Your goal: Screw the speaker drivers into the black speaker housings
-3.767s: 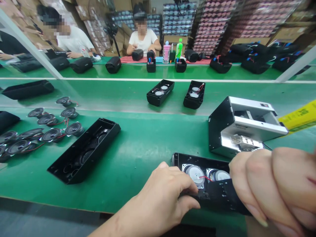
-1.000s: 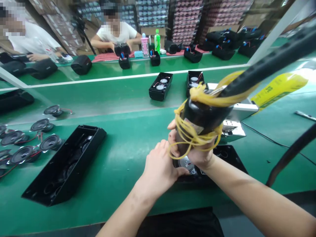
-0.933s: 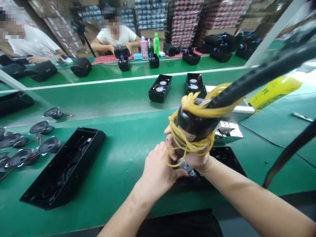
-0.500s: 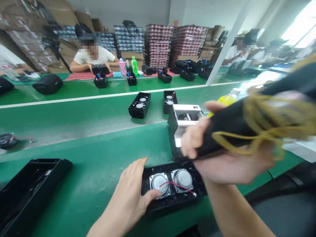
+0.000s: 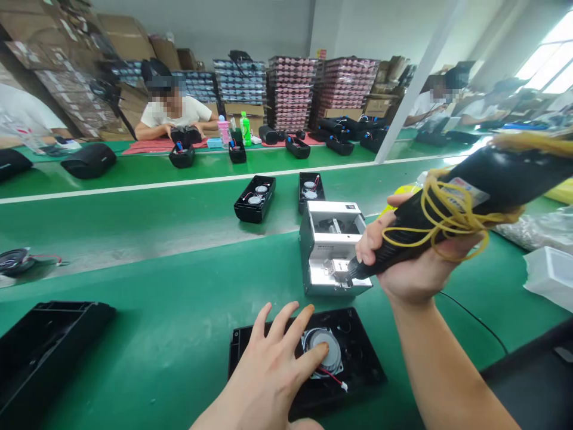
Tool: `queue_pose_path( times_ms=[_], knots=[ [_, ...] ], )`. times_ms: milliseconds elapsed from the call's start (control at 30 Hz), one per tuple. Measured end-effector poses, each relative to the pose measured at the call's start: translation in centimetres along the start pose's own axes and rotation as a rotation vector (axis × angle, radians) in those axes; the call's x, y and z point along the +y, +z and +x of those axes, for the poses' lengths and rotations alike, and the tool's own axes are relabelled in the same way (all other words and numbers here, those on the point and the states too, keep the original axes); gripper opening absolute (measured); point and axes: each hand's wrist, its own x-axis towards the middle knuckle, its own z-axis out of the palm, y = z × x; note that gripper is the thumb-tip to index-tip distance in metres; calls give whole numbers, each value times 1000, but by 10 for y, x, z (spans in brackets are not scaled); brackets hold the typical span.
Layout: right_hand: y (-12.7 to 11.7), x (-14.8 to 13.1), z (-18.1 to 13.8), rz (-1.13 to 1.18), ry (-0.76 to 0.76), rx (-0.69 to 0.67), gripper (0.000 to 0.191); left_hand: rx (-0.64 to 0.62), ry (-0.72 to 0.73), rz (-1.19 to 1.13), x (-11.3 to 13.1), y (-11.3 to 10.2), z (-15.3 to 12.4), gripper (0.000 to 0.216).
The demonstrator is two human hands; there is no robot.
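Note:
My right hand (image 5: pixel 416 269) is wrapped round a black electric screwdriver (image 5: pixel 505 185) bound with yellow elastic bands. Its lower end meets the front opening of a white and black screw feeder (image 5: pixel 335 239); whether the bit touches a screw is too small to tell. With fingers spread, my left hand (image 5: pixel 277 364) lies over a black speaker housing (image 5: pixel 358 370) on the bench. One round speaker driver (image 5: pixel 329 352) shows beside its thumb, with a red and black lead ending in a white plug (image 5: pixel 344 386). The hand hides the housing's left part.
Another black housing (image 5: pixel 49 352) lies at the left, below a loose speaker (image 5: pixel 15 261). Two housings with drivers, one of them (image 5: pixel 255 200) left of the feeder, stand beyond. A clear plastic box (image 5: pixel 550 275) is at right. Across the bench a person (image 5: pixel 179 113) handles a black part.
My right hand has brought the screwdriver from above the housing to the feeder's front. The left hand has spread its fingers and moved further over the housing, covering one driver.

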Motion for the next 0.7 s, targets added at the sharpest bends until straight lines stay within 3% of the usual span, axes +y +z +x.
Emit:
queue_pose_path(
  times_ms=[333,567,700],
  knots=[
    [-3,1,-1,-19,26,-21,70,24,-69,-11,8,-4,-1,80],
    [-3,-6,-5,-12,66,-4,78,102,-179,-14,-10,-23,-36,65],
    [-4,-25,-9,39,161,-34,68,84,-247,-13,-14,-31,-50,69]
  ],
)
